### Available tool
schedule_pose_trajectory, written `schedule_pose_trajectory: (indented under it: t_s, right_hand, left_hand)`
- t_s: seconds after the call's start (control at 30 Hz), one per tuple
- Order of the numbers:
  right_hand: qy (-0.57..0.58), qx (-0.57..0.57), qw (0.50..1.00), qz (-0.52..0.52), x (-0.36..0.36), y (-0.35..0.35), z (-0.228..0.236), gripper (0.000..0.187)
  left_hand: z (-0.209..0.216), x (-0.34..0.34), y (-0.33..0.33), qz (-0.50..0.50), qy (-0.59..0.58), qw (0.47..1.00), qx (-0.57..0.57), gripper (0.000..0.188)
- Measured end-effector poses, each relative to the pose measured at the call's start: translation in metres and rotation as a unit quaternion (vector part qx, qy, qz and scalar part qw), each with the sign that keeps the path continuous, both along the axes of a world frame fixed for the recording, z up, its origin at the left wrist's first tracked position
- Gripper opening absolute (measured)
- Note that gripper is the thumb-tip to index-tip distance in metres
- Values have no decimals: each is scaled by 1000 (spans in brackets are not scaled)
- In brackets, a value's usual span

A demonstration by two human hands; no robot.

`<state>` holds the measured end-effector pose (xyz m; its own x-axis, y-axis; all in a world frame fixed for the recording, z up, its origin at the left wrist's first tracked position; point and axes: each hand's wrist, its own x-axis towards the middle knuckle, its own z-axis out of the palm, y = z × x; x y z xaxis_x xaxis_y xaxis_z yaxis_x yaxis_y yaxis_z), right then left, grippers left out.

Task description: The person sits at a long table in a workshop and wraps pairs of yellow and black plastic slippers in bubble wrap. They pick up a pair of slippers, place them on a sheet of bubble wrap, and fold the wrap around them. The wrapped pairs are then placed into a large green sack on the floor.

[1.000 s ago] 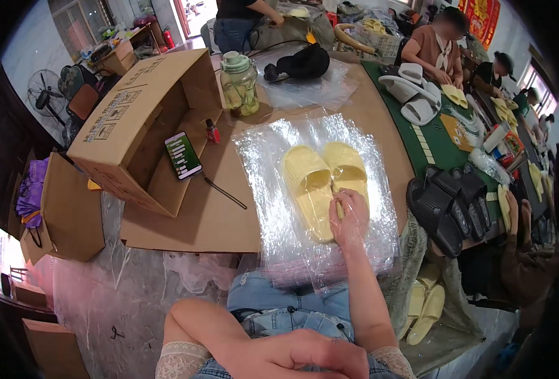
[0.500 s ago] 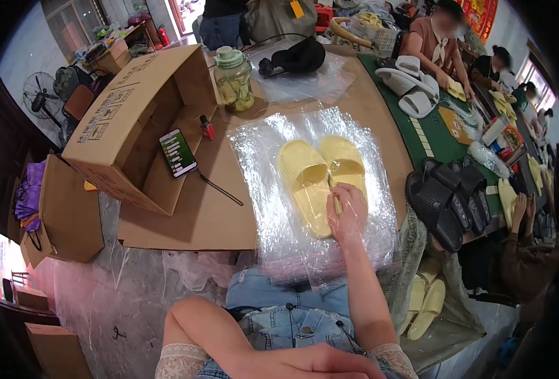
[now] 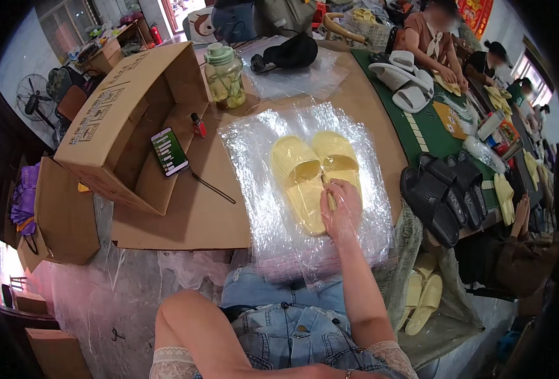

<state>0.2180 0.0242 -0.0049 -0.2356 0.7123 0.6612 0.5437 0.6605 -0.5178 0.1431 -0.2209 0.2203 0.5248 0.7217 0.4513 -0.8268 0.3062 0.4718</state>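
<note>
A pair of pale yellow slippers [image 3: 298, 180] lies side by side, toes pointing away from me, on a stack of clear plastic bags [image 3: 254, 208]. My right hand [image 3: 342, 205] is closed around the slippers' inner edges near the middle, fingers bent. Clear film shines over the slippers and seems to cover this hand as well; exactly where the bag's layers run is hard to make out. Across my lap my left forearm runs toward the bottom edge, and the left hand itself is cut off there.
Left on the cardboard-covered table are an open carton [image 3: 112, 132], phone [image 3: 170, 151], small red bottle [image 3: 198, 126] and jar [image 3: 224, 76]. To the right lie black slippers [image 3: 434, 202] and white-grey slippers [image 3: 412, 98]. Other people work beyond, one handling a yellow slipper [image 3: 446, 83].
The whole view has shifted slightly, moving the scene a little left. My right hand stays on the slippers. The left hand, partly seen before at the bottom edge, has slipped out of view.
</note>
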Motion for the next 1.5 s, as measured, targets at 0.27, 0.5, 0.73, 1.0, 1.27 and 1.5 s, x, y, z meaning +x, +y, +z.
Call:
schedule_pose_trajectory:
  t_s: [0.27, 0.5, 0.73, 1.0, 1.27, 1.5]
  right_hand:
    - [0, -1, 1000, 2, 0, 0, 1, 19]
    - [-3, 1, 1000, 2, 1, 1, 0, 19]
    - [-4, 2, 1000, -6, 0, -1, 2, 19]
    - [14, -9, 1000, 0, 0, -2, 4, 19]
    - [5, 10, 1000, 10, 1, 0, 1, 19]
    - [-14, -10, 1000, 0, 3, -4, 8, 18]
  left_hand:
    - [1, -3, 4, 14, 41, 998, 49, 58]
    - [3, -7, 6, 5, 72, 995, 66, 61]
    - [3, -8, 0, -78, 45, 995, -36, 61]
    - [0, -20, -3, -245, 49, 951, -182, 60]
    - [-130, -84, -4, -6, 191, 812, -551, 49]
    - [-363, -328, -71, 427, 441, 545, -570, 22]
